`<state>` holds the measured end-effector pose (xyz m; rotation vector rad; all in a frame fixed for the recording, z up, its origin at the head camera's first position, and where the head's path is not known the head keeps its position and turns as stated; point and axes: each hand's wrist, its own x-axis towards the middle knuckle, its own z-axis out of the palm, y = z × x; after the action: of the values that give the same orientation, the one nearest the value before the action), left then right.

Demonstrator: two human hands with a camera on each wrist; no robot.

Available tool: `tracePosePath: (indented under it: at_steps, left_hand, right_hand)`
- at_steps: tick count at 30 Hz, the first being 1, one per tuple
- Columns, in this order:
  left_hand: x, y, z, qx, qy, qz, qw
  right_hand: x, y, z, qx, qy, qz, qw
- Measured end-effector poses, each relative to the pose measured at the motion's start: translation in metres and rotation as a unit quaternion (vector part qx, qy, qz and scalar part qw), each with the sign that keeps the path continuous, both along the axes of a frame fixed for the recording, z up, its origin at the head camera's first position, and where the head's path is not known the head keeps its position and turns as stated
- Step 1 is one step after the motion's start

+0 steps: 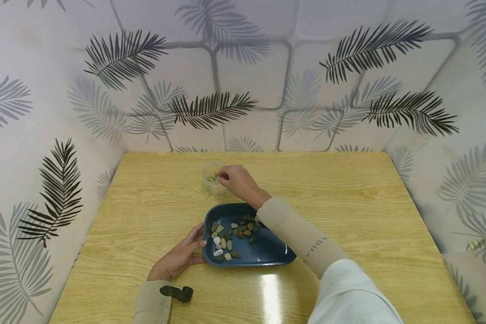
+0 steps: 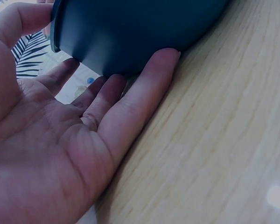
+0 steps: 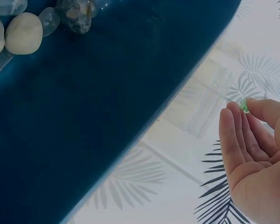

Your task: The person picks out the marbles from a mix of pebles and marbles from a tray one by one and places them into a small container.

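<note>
My right hand (image 1: 239,180) is at the right rim of a clear plastic cup (image 1: 208,185) behind the tray. In the right wrist view its thumb and fingertips pinch a small green glass marble (image 3: 244,106). More small green and yellowish pieces (image 1: 213,179) lie inside the cup. My left hand (image 1: 182,254) holds the left end of a dark blue tray (image 1: 263,255), its thumb at the rim and its other fingers against the outer wall. Several pebbles (image 1: 223,243), white, tan, grey and brown, lie in the tray's left and back parts. My right forearm hides the tray's back right corner.
Everything stands on a light wooden table (image 1: 146,202). Leaf-patterned cloth (image 1: 251,76) rises behind the table and along both sides. A black strap (image 1: 176,292) sits round the left sleeve. The right arm crosses above the tray.
</note>
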<state>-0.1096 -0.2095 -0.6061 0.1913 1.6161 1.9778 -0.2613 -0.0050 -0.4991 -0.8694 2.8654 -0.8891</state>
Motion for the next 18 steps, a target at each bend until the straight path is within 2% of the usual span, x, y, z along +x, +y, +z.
tracePosePath:
  at_steps: [6,18]
  left_hand:
    - [0.001,0.000,0.000,-0.004,-0.007,0.009,0.9999]
    - [0.000,0.000,-0.003,0.000,-0.008,0.009,0.9999]
  right_hand:
    - [-0.001,-0.007,-0.004,0.017,0.009,0.008,0.9998]
    - [-0.003,-0.016,-0.008,0.029,-0.009,0.005,0.9995]
